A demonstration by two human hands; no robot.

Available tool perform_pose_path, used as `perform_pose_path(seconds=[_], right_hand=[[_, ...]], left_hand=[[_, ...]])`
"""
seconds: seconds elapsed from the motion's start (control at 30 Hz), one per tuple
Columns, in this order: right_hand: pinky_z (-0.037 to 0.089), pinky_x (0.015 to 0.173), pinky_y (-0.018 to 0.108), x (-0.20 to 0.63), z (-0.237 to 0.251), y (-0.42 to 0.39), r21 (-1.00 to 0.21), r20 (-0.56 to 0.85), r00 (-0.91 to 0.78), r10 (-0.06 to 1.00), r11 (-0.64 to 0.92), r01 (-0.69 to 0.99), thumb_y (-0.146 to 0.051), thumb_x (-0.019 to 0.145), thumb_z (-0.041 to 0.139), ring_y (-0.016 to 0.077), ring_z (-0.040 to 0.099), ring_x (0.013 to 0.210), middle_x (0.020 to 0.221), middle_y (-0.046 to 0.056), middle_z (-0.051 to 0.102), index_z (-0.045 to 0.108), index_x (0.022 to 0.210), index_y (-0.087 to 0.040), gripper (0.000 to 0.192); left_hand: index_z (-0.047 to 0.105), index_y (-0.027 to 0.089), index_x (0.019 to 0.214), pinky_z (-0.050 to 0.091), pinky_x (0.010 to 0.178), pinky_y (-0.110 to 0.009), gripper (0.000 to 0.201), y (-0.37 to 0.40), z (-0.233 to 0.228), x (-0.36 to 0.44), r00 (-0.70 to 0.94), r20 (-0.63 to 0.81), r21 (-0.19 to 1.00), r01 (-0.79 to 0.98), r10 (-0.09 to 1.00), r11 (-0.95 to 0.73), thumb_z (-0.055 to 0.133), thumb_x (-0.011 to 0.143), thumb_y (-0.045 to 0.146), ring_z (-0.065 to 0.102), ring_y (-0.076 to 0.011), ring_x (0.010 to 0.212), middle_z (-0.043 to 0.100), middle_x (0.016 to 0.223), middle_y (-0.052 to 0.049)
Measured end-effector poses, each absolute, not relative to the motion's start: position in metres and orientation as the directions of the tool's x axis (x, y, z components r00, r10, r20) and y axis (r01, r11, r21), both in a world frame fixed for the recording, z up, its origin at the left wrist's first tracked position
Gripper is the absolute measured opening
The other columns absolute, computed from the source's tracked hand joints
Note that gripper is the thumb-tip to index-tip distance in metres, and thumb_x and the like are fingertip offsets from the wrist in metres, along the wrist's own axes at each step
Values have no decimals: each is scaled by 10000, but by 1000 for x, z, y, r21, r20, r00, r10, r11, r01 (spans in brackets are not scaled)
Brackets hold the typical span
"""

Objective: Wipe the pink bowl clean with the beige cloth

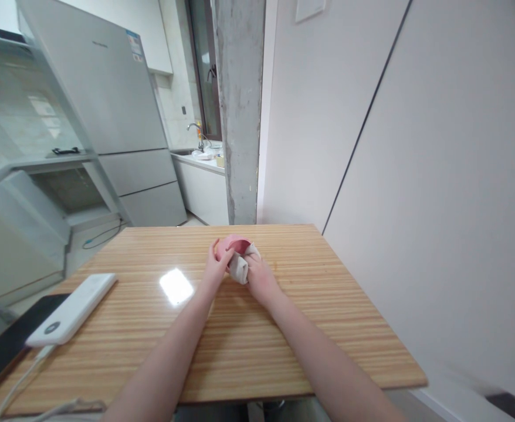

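A pink bowl (231,241) is tilted near the far edge of the wooden table (143,252), its opening partly turned toward my right side. My left hand (217,261) grips the bowl from the left, fingers around its side and thumb at the near rim. A whitish cloth (239,268) is bunched up against the bowl's rim and inside. Closed on the cloth from the right is my right hand (261,276), its fingertips partly hidden by the folds.
At the table's left side a white power bank (75,310) with a white cable (22,381) lies partly over a dark phone (15,337). Beyond the table stand a grey refrigerator (103,99), a sink counter (202,187) and a concrete pillar (241,111). A white wall (398,193) borders the right.
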State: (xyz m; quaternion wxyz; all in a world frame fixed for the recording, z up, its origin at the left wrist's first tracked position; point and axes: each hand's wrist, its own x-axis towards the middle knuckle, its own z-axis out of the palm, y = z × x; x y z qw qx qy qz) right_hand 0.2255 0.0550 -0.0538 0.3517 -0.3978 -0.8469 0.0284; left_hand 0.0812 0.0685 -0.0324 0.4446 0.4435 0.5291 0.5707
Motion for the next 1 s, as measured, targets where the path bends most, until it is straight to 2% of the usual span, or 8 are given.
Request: perform_pose_path(seconds=[0.07, 0.23, 0.37, 0.5, 0.67, 0.77, 0.9, 1.0], right_hand=[[476, 898, 369, 225, -57, 55, -369, 582, -388, 715, 657, 658, -114, 877, 524, 238, 542, 985, 974, 103, 646, 652, 1069, -157, 235], [464, 931, 384, 221, -59, 57, -378, 593, -398, 700, 679, 629, -133, 856, 563, 252, 536, 1044, 1065, 123, 641, 606, 1177, -150, 325], [447, 941, 413, 218, -55, 57, -318, 576, -414, 704, 660, 681, -143, 887, 542, 262, 538, 1056, 1003, 111, 652, 640, 1126, -185, 262], [480, 839, 366, 220, -55, 55, -403, 588, -291, 754, 585, 704, -115, 890, 511, 239, 569, 964, 981, 108, 639, 652, 1098, -172, 257], [476, 867, 360, 226, -51, 58, -341, 626, -400, 670, 696, 632, -68, 823, 573, 232, 557, 984, 992, 97, 647, 657, 1051, -163, 261], [473, 865, 374, 225, -49, 59, -276, 647, -449, 616, 738, 616, -94, 843, 577, 237, 542, 1003, 981, 92, 656, 670, 1003, -176, 203], [491, 809, 348, 223, -57, 60, -378, 682, -319, 659, 690, 618, -106, 883, 524, 218, 553, 927, 896, 78, 644, 684, 958, -191, 196], [495, 838, 335, 223, -60, 60, -414, 682, -314, 661, 703, 578, -97, 868, 528, 213, 553, 957, 928, 76, 645, 674, 1025, -196, 236]], left_hand=[[334, 191, 1435, 538, 890, -350, 824, 66, -37, 89, -218, 88, 991, -82, 972, -109, 727, 734, 371, 648, -219, 1052, 594, 1278, -153], [560, 185, 1282, 394, 1090, -399, 617, 67, -31, 80, -257, 244, 967, 142, 935, -213, 743, 697, 263, 543, -264, 1240, 617, 1286, -111], [511, 187, 1352, 483, 993, -400, 721, 63, -19, 72, -167, 164, 986, 64, 972, -155, 762, 683, 280, 616, -263, 1132, 661, 1205, -109], [380, 211, 1419, 490, 974, -350, 833, 57, -26, 93, -190, 159, 965, -179, 969, -193, 769, 690, 316, 616, -225, 1134, 628, 1254, -118], [602, 167, 1134, 480, 975, -376, 476, 61, -30, 90, -237, 211, 974, -28, 948, -224, 732, 711, 341, 621, -246, 1090, 670, 1124, -100], [560, 170, 1248, 495, 952, -372, 595, 65, -27, 81, -255, 174, 984, 3, 951, -180, 740, 704, 331, 624, -249, 1083, 662, 1146, -105], [293, 232, 1455, 511, 930, -343, 916, 63, -35, 95, -253, 72, 965, -225, 965, -132, 779, 688, 352, 621, -226, 1116, 586, 1298, -132], [423, 200, 1344, 483, 970, -343, 740, 62, -38, 101, -254, 86, 968, -208, 963, -141, 762, 703, 347, 607, -227, 1136, 602, 1266, -136]])
